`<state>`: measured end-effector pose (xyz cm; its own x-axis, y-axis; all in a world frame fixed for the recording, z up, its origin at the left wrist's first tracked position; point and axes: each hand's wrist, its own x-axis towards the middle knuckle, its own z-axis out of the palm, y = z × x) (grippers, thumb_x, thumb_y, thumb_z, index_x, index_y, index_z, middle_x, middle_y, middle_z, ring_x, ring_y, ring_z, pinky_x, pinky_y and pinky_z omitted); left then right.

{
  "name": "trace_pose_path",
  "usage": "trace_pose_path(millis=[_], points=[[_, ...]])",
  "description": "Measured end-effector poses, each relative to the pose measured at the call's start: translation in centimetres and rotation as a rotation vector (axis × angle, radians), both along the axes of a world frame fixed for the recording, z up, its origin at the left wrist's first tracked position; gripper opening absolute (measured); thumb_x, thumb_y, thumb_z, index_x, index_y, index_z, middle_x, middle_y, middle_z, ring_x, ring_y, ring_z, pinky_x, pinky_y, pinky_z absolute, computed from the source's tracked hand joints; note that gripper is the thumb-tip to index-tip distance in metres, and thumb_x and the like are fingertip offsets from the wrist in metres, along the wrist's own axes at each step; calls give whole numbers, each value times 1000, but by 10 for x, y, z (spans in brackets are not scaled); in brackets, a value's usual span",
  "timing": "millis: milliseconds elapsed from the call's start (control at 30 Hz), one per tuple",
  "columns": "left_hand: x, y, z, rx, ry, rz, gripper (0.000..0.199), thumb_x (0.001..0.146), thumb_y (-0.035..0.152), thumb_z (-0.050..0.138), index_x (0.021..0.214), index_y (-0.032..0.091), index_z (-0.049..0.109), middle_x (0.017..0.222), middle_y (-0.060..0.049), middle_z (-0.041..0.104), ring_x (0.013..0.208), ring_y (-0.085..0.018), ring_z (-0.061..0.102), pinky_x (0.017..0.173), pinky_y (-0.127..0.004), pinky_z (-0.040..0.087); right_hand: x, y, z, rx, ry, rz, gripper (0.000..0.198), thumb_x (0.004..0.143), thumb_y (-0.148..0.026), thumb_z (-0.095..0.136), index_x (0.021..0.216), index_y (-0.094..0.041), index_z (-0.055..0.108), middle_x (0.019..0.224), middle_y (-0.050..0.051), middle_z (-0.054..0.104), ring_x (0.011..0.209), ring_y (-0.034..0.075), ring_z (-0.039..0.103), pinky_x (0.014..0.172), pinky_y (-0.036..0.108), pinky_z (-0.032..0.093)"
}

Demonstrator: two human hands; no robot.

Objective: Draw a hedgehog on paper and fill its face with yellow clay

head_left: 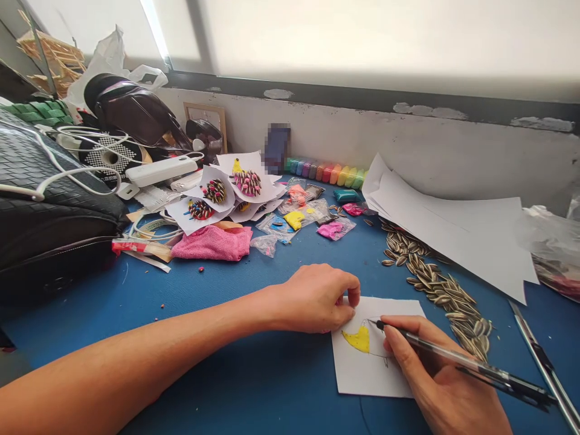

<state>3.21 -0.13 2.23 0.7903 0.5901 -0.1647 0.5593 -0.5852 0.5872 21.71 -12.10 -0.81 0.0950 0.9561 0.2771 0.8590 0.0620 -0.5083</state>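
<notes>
- Right hand grips a slim clear-and-black plastic pen, tip pointing left.
- Small white paper sheet with a yellow patch lies partly under that hand.
- Left hand, fingers curled over the sheet's upper-left corner; whether it pinches, I cannot tell.
- Black-and-white striped seeds lie beyond the right hand.

We see a smooth blue tabletop running up to a low, off-white plastered wall. Along the wall's top we find a dark grey horizontal strip with rough whitish patches. Above it we face a broad, pale cream, glowing panel, crossed at left by a dark upright band and a slanting streak of bright white light.
</notes>
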Motion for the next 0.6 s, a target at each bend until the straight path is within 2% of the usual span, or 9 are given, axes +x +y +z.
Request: trace_pose_path(millis=[433, 600], points=[[0, 1, -3, 1, -23, 2, 21, 78, 24, 53, 94, 26, 66, 82, 3, 70, 71, -14, 61, 59, -23, 37, -3, 0, 2, 21, -3, 14, 23, 91, -41, 52, 85, -26, 68, 78, -2, 76, 68, 16, 73, 54, 19, 57], [0, 1, -2, -22, -25, 5, 21, 77, 22, 53, 94, 26, 65, 79, 3, 69, 68, -13, 60, 58, -22, 36, 3, -1, 4, 0, 25, -33, 23, 89, -43, 55, 86, -26, 70, 73, -2, 75, 61, 16, 72, 51, 19, 56]])
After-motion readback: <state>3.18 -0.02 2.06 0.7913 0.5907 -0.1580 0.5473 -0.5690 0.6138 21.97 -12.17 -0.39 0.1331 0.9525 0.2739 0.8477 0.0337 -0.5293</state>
